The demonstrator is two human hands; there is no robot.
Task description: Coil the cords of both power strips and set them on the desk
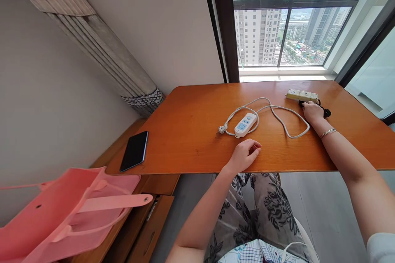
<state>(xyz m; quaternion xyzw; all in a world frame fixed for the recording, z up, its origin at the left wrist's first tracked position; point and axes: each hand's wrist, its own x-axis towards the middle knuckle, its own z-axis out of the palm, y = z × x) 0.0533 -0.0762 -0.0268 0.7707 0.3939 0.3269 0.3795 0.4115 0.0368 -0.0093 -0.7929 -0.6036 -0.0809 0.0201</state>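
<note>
My right hand reaches to the far right of the wooden table, its fingers closed around a bundled black power cord. Just behind it lies a cream power strip with a row of sockets; the fingers hide part of the cord. My left hand rests near the table's front edge, loosely curled, thumb apart from the fingers and holding nothing. Beyond it lies a white power strip with blue socket faces. Its white cable loops across the table, and the white plug lies to the left.
A black tablet lies at the left end of the wooden table. Below left, an open pink bag stands on a wooden cabinet with drawers. A window and a gathered curtain are behind.
</note>
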